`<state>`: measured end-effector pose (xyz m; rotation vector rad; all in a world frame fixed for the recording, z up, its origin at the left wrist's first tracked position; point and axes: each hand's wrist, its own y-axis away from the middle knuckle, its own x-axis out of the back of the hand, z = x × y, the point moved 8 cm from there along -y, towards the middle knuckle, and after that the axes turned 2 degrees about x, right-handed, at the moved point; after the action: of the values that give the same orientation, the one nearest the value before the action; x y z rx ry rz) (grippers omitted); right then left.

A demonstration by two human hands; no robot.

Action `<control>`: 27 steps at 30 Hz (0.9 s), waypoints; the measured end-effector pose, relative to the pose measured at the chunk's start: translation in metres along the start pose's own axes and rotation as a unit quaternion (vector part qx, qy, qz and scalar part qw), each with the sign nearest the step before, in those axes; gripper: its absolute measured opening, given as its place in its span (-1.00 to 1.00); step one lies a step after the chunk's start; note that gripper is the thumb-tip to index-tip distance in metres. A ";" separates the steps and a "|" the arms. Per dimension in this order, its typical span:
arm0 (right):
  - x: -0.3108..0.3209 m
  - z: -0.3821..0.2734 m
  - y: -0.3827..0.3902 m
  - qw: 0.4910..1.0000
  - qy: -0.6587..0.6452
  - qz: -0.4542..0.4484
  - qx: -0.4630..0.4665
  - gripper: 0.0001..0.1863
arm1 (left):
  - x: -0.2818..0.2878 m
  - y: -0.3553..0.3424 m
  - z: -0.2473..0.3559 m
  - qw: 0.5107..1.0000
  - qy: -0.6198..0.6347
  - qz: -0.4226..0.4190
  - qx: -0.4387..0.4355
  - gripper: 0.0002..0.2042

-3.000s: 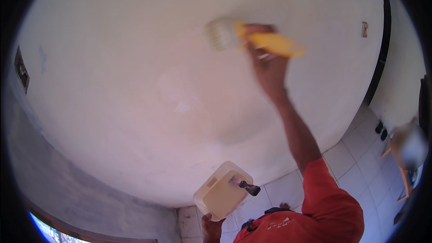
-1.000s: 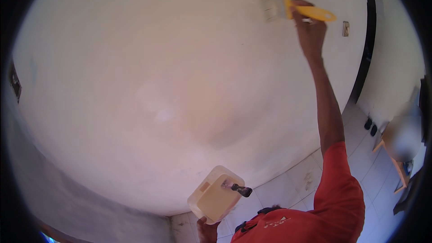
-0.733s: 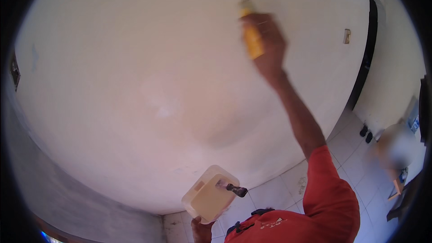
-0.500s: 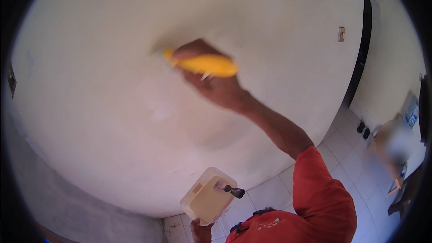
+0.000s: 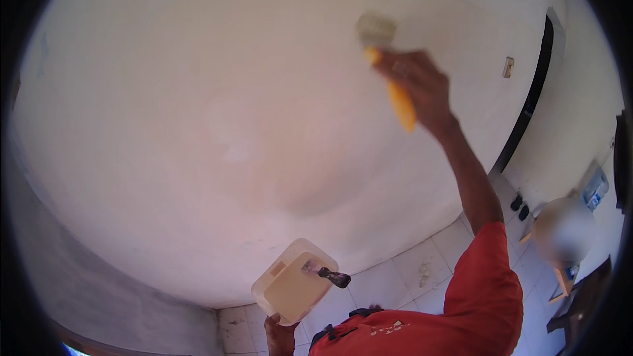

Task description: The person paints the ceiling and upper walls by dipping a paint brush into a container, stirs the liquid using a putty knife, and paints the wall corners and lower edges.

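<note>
My right hand point(image 5: 419, 86) is closed round the yellow handle of a putty knife point(image 5: 401, 105), raised high against the cream wall point(image 5: 237, 105). Its wide, pale head is smeared by motion, so I cannot tell whether it touches the wall. Low in the view, my left hand point(image 5: 279, 336) grips the near edge of a clear plastic tub point(image 5: 262, 288). Smooth cream-coloured paste point(image 5: 288, 292) fills part of the tub. A second scraper with a dark handle point(image 5: 335, 277) rests in it, its handle sticking out over the right rim.
A light switch point(image 5: 508, 67) sits on the wall at right, beside a dark door frame point(image 5: 527, 109). White floor tiles point(image 5: 402, 277) run below. Dark sandals point(image 5: 519, 207), a blue water bottle point(image 5: 595, 190) and a dark wooden piece of furniture point(image 5: 583, 306) stand at far right.
My right hand has swept to the right and slightly up with the putty knife, whose handle has turned from level to steep. The tub has shifted slightly left in view.
</note>
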<state>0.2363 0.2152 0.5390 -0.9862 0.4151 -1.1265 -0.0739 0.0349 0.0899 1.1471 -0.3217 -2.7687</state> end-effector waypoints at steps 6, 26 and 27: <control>-0.010 -0.042 -0.003 0.959 -0.260 -0.102 -0.036 -0.71 | 0.004 0.006 -0.001 1.000 0.000 0.011 0.011 -0.27; -0.016 0.003 0.037 0.922 -0.302 0.064 -0.233 -0.82 | 0.006 -0.002 -0.001 1.000 -0.004 -0.019 0.011 -0.28; -0.011 0.044 0.053 0.882 -0.319 0.106 -0.331 -0.81 | 0.010 -0.003 -0.003 1.000 0.003 -0.006 0.013 -0.28</control>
<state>0.2933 0.2493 0.5164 -1.7901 0.3568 -0.3909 -0.0793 0.0351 0.0807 1.1655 -0.3530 -2.7795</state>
